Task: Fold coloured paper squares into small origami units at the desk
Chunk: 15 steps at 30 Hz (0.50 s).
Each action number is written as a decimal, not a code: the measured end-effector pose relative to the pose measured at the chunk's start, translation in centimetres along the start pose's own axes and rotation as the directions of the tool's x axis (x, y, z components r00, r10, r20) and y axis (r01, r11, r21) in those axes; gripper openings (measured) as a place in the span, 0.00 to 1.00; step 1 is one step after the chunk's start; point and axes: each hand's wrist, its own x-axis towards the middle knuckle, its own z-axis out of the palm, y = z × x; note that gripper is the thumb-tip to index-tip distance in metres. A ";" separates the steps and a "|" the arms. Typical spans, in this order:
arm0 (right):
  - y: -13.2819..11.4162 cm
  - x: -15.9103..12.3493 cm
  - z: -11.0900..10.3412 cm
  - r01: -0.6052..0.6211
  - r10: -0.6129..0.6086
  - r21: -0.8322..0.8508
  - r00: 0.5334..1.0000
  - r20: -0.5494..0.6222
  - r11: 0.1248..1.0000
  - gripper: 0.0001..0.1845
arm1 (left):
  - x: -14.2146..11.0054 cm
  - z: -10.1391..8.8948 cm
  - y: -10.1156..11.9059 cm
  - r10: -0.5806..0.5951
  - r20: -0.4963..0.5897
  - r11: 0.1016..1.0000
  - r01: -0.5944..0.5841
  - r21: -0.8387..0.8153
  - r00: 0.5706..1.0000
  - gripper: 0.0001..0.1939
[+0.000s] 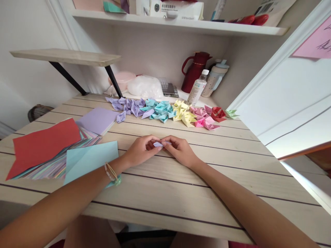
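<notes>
Between my two hands is a small piece of folded lavender paper (158, 144), held just over the middle of the table. My left hand (141, 150) pinches its left part between thumb and fingers. The fingers of my right hand (181, 151) are closed on its right part and cover much of it. Behind the hands lies a row of folded paper pieces: purple ones (134, 106), turquoise ones (162, 110), yellow ones (184, 113), pink ones (205, 119), a red one (218, 114) and a green one (232, 113).
Left of my hands lie a red sheet (46, 139) on a fanned paper stack (51, 168), a lavender stack (97, 120) and a light blue sheet (90, 156). Farther back stand a plastic bottle (197, 90), a dark red jug (194, 72), a tumbler (215, 79) and a small raised shelf (67, 57).
</notes>
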 end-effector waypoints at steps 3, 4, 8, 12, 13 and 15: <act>0.0 0.0 0.0 0.004 -0.004 -0.008 1.000 0.009 1.000 0.16 | 0.0 0.0 0.0 0.003 -0.005 1.000 -0.003 0.024 1.000 0.14; -0.1 0.0 0.0 0.005 -0.005 -0.011 1.000 0.010 1.000 0.16 | 0.0 0.1 0.0 0.003 -0.006 0.999 -0.003 0.032 1.000 0.14; -0.1 0.0 0.0 0.014 -0.014 -0.025 1.000 0.018 1.000 0.16 | -0.1 0.1 0.1 0.007 -0.003 0.998 -0.007 0.061 1.000 0.14; -0.2 -0.1 -0.1 0.020 -0.019 -0.032 0.999 0.033 0.999 0.15 | 0.0 0.0 0.0 0.029 0.038 0.994 -0.033 0.101 0.999 0.14; -0.2 -0.1 -0.1 0.020 -0.019 -0.036 0.999 0.036 0.999 0.15 | 0.0 -0.1 -0.1 0.046 0.056 0.991 -0.052 0.122 0.997 0.14; -0.3 -0.1 -0.1 0.023 -0.021 -0.047 0.999 0.036 0.999 0.14 | 0.1 -0.4 -0.2 0.088 0.091 0.980 -0.103 0.172 0.992 0.15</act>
